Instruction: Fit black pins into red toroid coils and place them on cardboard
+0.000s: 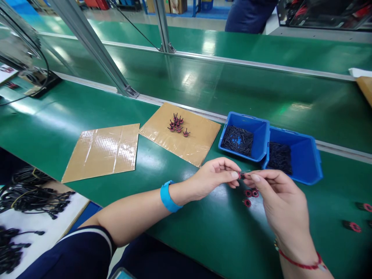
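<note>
My left hand [221, 174], with a blue band at the wrist, pinches a small red-and-black wound ring coil [242, 176] between thumb and fingertips. Facing it, my right hand [280, 197] has thumb and forefinger closed right beside the coil's thin wire ends; what sits in that pinch is too small to make out. Just below the fingers, several loose ring coils [247, 193] lie on the green table [186, 228]. Behind my hands stand a blue bin [263, 133] and a second blue bin [305, 155], both holding short black tube pieces [237, 140].
A cardboard sheet [197, 135] carries several coils with black-covered leads [176, 123]. Left of it lies another cardboard sheet [104, 151]. More coils [353, 226] rest at the right. Metal posts [95, 46] rise behind; black cables [35, 193] fill the lower left. Someone's dark clothing [250, 15] shows beyond.
</note>
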The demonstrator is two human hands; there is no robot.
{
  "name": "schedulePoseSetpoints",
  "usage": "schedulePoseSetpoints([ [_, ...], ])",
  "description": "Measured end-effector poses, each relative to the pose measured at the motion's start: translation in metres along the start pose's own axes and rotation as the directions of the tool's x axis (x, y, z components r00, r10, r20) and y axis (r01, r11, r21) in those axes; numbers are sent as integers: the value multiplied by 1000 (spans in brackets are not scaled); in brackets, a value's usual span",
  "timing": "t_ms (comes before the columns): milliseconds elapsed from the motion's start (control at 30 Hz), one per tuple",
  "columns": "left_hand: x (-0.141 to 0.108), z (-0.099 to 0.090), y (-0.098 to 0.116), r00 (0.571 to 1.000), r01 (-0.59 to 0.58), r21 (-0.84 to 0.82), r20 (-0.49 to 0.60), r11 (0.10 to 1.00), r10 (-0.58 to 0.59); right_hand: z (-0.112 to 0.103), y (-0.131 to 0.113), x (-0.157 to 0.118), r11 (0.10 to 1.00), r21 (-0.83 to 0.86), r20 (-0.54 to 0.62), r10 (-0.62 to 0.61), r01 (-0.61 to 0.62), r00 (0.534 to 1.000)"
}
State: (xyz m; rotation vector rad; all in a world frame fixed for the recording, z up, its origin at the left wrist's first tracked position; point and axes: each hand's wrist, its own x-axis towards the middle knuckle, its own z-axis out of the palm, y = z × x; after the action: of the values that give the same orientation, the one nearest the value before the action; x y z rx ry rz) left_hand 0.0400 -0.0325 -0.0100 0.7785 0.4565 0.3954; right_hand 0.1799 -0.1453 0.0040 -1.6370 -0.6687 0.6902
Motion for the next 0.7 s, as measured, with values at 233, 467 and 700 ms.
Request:
schedulePoseSetpoints([
  [233,-1,1,2,1000,16,29,7,999,-16,-2,2,3,989,-147,57,16,-8,998],
  [467,-1,0,1,1000,-5,37,26,999,4,-4,1,3,989,-131,68,-66,74,996],
  [700,-2,0,1,999,0,3,33,1000,0,-1,4,2,997,-58,63,-45,48,997],
])
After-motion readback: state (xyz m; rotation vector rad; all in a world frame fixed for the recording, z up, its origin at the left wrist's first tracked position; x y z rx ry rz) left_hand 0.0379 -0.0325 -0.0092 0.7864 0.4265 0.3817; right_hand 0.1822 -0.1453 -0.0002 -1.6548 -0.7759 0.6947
